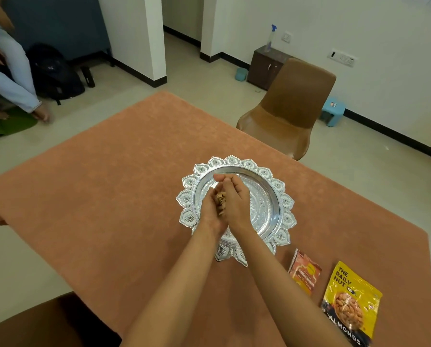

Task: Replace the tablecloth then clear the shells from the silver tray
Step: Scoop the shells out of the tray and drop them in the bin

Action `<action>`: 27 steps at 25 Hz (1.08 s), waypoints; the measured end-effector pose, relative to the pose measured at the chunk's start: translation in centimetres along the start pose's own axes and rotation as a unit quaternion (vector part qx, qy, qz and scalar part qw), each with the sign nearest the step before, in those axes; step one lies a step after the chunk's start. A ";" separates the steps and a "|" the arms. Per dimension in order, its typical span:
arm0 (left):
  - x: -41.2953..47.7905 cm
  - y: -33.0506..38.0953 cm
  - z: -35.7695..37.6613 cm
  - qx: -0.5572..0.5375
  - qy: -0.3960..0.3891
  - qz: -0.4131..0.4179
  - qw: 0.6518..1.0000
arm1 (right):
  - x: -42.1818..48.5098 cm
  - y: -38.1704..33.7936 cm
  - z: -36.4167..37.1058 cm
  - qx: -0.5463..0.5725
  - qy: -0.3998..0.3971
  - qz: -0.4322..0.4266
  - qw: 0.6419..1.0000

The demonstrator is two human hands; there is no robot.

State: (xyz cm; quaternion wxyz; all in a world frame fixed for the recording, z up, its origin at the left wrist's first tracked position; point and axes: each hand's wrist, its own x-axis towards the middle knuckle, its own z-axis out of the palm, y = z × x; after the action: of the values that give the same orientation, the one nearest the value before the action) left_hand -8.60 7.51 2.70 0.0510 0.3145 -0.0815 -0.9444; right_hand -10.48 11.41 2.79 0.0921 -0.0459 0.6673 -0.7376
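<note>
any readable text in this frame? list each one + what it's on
"THE DAILY NUT": upper part of the yellow pouch.
"ALMONDS": lower edge of the same pouch.
"GARLIC": orange packet beside it; the word after it and the small print are too blurred to read.
Logo on the backpack: too small to read.
Wall switch plate: no legible marking.
</note>
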 end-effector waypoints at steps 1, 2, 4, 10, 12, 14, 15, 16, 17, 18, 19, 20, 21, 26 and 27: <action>-0.1 0.0 0.1 -0.013 0.012 -0.013 1.000 | 0.0 0.0 -0.1 -0.005 -0.009 -0.010 1.000; -0.2 0.0 0.1 -0.026 0.026 -0.026 0.999 | 0.0 -0.2 -0.4 -0.029 -0.012 -0.023 0.999; -0.1 0.0 -0.1 -0.046 0.048 -0.039 0.997 | 0.6 -0.7 -1.3 -0.092 -0.005 -0.060 0.994; -0.4 2.7 -1.2 -0.010 0.047 0.026 0.999 | 2.4 -0.3 -7.6 -0.551 -0.064 0.018 0.832; -0.6 4.0 -1.6 0.017 0.047 0.048 0.998 | 0.9 0.6 -8.3 -0.682 -0.128 0.085 0.715; -0.6 4.7 -2.3 0.020 0.041 0.047 0.998 | -0.2 1.2 -7.9 -0.718 -0.140 0.092 0.675; -0.6 4.8 -2.6 0.016 0.034 0.044 0.998 | -0.5 1.3 -7.2 -0.699 -0.140 0.108 0.693; -0.6 4.9 -3.0 0.012 0.026 0.043 0.999 | -0.7 1.1 -6.5 -0.663 -0.140 0.130 0.724; -0.6 5.0 -3.3 0.009 0.017 0.045 0.999 | -0.9 1.0 -5.6 -0.620 -0.144 0.151 0.756; -0.6 5.0 -3.6 0.007 0.008 0.046 0.999 | -1.1 1.1 -4.9 -0.582 -0.150 0.160 0.783; -0.7 5.0 -3.8 0.008 0.000 0.046 0.999 | -1.2 1.2 -4.5 -0.549 -0.148 0.152 0.809; -0.8 4.9 -3.9 0.014 -0.006 0.045 0.999 | -1.3 1.2 -4.2 -0.511 -0.131 0.132 0.839; -0.8 4.9 -4.0 0.027 -0.008 0.043 0.999 | -1.5 1.2 -4.3 -0.470 -0.096 0.111 0.870; -0.8 4.9 -4.3 0.068 -0.024 0.034 0.997 | -0.2 3.7 -5.4 -0.459 0.031 0.023 0.888; -0.9 4.9 -4.3 0.062 -0.029 0.034 0.997 | 0.0 4.2 -4.9 -0.469 0.011 0.007 0.883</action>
State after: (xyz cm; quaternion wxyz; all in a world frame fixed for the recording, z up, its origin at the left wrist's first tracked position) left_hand -5.12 2.27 0.77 0.0613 0.2868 -0.1520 -0.9439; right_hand -11.15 15.83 -1.93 0.0571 -0.0711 0.9368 -0.3379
